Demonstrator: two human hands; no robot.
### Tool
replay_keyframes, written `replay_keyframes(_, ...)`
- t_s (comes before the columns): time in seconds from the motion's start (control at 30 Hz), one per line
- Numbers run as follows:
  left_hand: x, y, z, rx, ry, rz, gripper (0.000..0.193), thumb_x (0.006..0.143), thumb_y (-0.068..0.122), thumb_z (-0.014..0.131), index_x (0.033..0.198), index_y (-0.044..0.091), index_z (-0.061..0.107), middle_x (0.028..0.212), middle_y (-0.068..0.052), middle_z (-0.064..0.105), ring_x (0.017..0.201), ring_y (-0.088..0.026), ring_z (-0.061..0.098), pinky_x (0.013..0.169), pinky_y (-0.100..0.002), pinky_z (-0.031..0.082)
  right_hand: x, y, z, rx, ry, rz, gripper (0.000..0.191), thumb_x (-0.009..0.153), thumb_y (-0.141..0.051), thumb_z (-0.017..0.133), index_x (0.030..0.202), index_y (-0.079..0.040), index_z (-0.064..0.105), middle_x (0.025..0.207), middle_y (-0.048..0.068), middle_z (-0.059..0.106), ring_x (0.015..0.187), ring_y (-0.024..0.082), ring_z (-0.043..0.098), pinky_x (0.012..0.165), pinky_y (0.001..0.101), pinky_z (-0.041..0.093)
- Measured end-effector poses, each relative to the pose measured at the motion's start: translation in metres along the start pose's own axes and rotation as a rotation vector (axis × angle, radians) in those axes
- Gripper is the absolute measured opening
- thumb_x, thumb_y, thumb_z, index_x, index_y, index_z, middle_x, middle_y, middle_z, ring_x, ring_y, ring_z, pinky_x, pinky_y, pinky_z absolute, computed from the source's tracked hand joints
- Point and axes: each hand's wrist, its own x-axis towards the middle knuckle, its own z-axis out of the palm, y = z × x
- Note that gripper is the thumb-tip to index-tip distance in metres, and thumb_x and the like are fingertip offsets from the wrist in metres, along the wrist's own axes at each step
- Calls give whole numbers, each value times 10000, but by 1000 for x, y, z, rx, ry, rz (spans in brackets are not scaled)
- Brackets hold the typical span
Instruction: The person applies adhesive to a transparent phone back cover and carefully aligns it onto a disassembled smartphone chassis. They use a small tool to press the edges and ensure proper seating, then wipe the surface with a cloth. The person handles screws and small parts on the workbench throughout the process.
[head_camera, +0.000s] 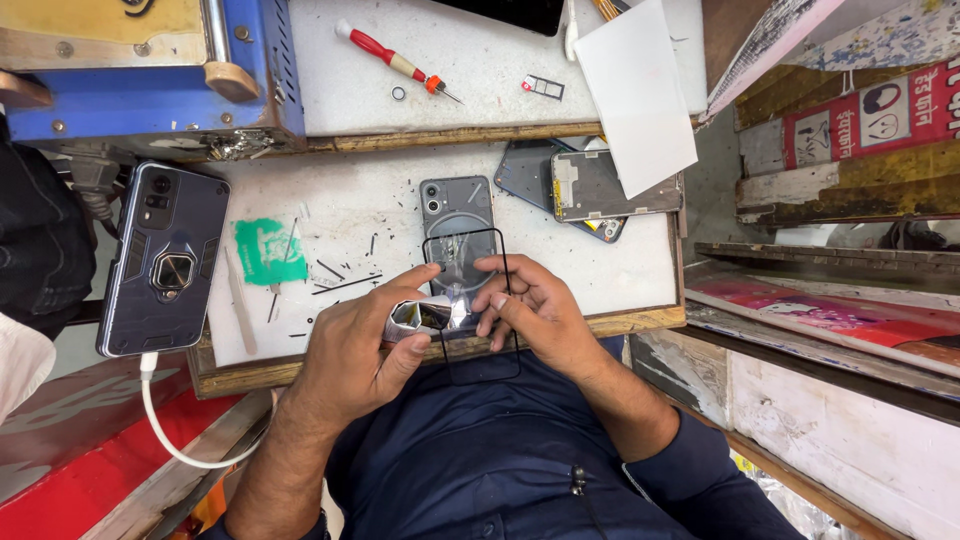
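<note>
My left hand (358, 345) and my right hand (530, 305) meet over the front edge of a white work board (340, 215). Between them I hold a thin black-rimmed glass screen protector (462, 262) with a crinkled clear film (425, 315) peeling off it. The left fingers pinch the film; the right fingers grip the protector's side. Under the protector lies a grey phone (452, 205) with its back camera up.
A dark phone in a rugged case (165, 258) lies at left with a white cable (165, 425) plugged in. A red-handled screwdriver (395, 62), a small ring and a SIM tray (543, 87) rest on the upper board. Phone frames (590, 185) and a white sheet (635, 90) sit at right.
</note>
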Motion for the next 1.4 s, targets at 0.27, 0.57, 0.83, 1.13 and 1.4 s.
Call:
replay_keyframes(0.27,6,1,2,222,365,111,294,992,183,744,1187,19,597,1349,-183,660,1154,-365,729,949,-403,618,0,1,1,-12,6,-9,416,1048,-45,512,1452,34,449,1074,142,659,872,174,712,646,270,618)
replay_keyframes(0.57,14,3,6,415,409,101,299,863,89,831,1102,11,671,1355,-178,642,1080,-303,696,890,-394,591,-1,0,1,-12,5,2,421,1045,-45,515,1451,41,448,1070,130,650,872,172,714,646,268,617)
replay_keyframes(0.83,16,4,5,500,386,92,317,809,75,824,1083,14,677,1377,-173,626,1097,-306,687,907,-415,575,1,1,0,-19,5,12,427,1042,-52,519,1453,41,447,1068,136,659,866,172,714,642,268,618)
replay_keyframes(1.13,21,3,8,504,373,95,322,805,65,820,1094,17,687,1401,-173,610,1105,-299,679,919,-412,574,1,-1,1,-21,-2,2,421,1049,-63,524,1452,39,452,1075,136,666,868,171,713,645,268,614)
replay_keyframes(1.4,22,0,8,522,378,97,340,810,76,818,1113,23,675,1398,-181,608,1090,-298,683,904,-416,577,0,1,1,-9,-1,-6,422,1048,-62,527,1452,38,457,1081,142,668,864,177,710,648,272,612)
